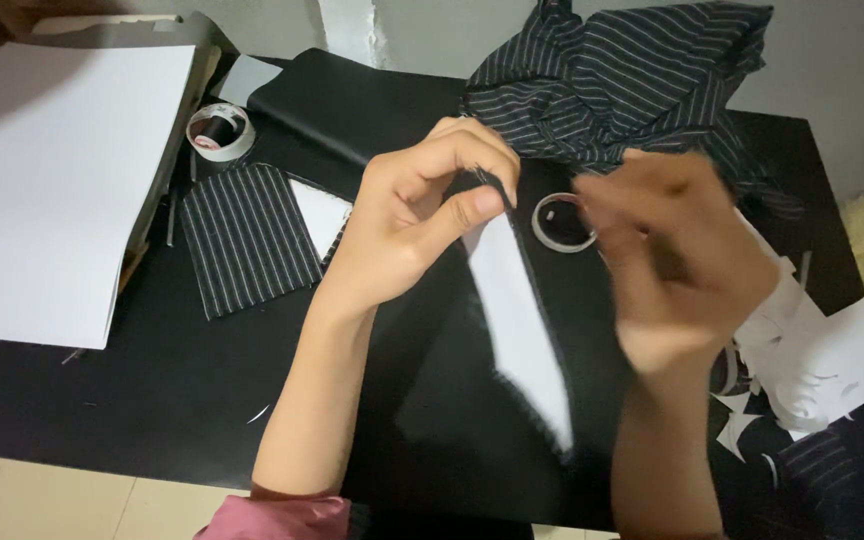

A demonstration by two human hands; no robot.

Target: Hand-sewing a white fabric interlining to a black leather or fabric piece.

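The left hand (pixel 422 215) pinched the top corner of a black fabric piece (pixel 472 400) between thumb and forefinger, holding it up over the black counter (pixel 152 390). A white paper strip (pixel 522 320) lay along the fabric's edge, running down from the pinch toward the counter's near edge. The right hand (pixel 677 265) hovered just right of the fabric, blurred; whether its fingers were spread or pinching I cannot tell.

Beyond the fabric, between the two hands, a clear tape ring (pixel 562 222) rested on the counter, partly screened by the right hand. Behind that ring lay a heap of striped dark cloth (pixel 632 80). Left of the fabric sat a small striped cloth rectangle (pixel 247 240), with a second tape roll (pixel 220 130) behind it and a flat black case (pixel 352 105) nearby. Farther left lay a large white sheet (pixel 47 180). Right of the fabric, white paper scraps (pixel 812 370) were piled near the counter's edge.
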